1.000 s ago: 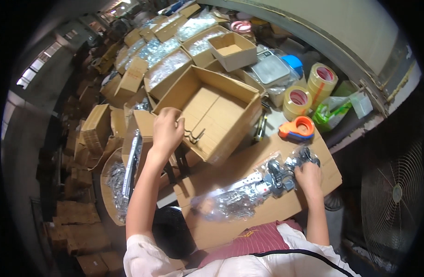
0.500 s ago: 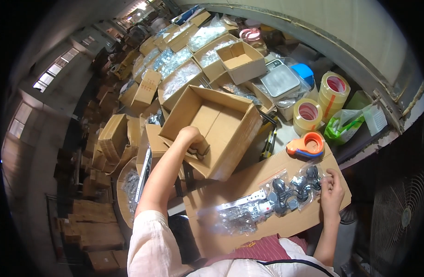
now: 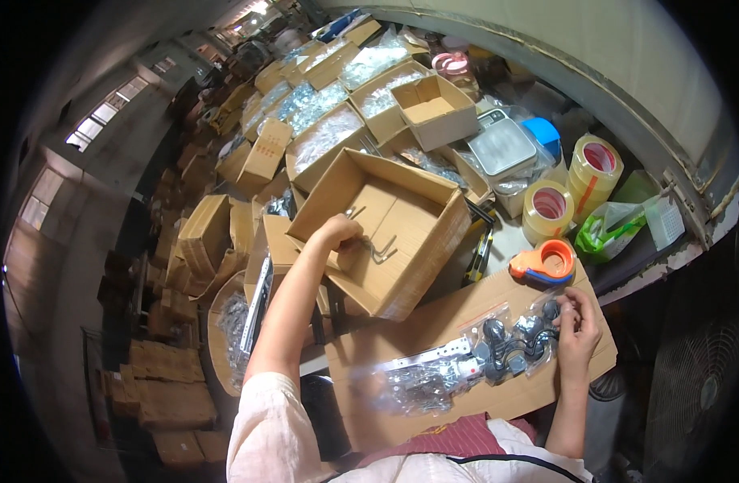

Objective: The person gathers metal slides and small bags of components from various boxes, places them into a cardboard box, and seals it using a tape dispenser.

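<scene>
My left hand (image 3: 340, 233) reaches into an open cardboard box (image 3: 422, 278), its fingers closed around thin, bent metal rods that look like hex keys (image 3: 379, 251). Their ends stick out past the fingers over the box floor. My right hand (image 3: 577, 326) pinches the right end of a clear plastic bag (image 3: 538, 334) holding black round parts and a black cable. This bag lies on a flat cardboard sheet (image 3: 434, 322), beside another bag (image 3: 422, 386) of small metal hardware. A white perforated metal strip (image 3: 430, 354) rests among the bags.
An orange tape dispenser (image 3: 542, 263) sits on the sheet's far edge. Beyond it are tape rolls (image 3: 547, 208), a scale (image 3: 502, 147) and a green-and-white plastic bag (image 3: 609, 229). A yellow-black utility knife (image 3: 478, 256) lies right of the box. Several boxes of bagged parts (image 3: 325, 137) stretch behind; a fan (image 3: 708, 378) stands at right.
My left hand has lifted slightly from the box's lower left, and the bent rods now show spread beside it. My right hand stays at the bag. The whole view has shifted a little.
</scene>
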The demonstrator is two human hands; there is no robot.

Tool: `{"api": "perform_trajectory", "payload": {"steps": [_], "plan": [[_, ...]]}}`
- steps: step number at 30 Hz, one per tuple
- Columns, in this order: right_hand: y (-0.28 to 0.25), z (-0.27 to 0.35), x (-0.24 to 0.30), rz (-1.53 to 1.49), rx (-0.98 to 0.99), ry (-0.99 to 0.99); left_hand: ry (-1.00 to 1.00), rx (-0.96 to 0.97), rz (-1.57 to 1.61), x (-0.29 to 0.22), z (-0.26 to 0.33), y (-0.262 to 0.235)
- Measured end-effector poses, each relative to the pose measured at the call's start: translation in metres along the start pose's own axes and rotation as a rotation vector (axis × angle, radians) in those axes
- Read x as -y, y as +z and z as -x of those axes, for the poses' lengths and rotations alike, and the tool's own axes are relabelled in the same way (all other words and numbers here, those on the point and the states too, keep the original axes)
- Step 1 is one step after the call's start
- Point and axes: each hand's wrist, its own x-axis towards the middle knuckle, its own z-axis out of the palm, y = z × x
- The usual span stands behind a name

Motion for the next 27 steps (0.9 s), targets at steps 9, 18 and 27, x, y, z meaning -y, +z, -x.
{"api": "perform_trajectory", "payload": {"steps": [9, 18, 27], "plan": [[0.031, 0.02, 0.024, 0.12, 0.218, -0.232, 0.034, -0.043, -0.349, -0.016, 0.007, 0.011], [0.029, 0.03, 0.017, 0.121, 0.198, -0.2, 0.131, -0.103, -0.198, -0.01, -0.018, 0.019], [0.022, 0.032, 0.058, 0.038, 0.218, -0.213, 0.956, -0.8, -0.146, -0.044, 0.144, -0.009]]}}
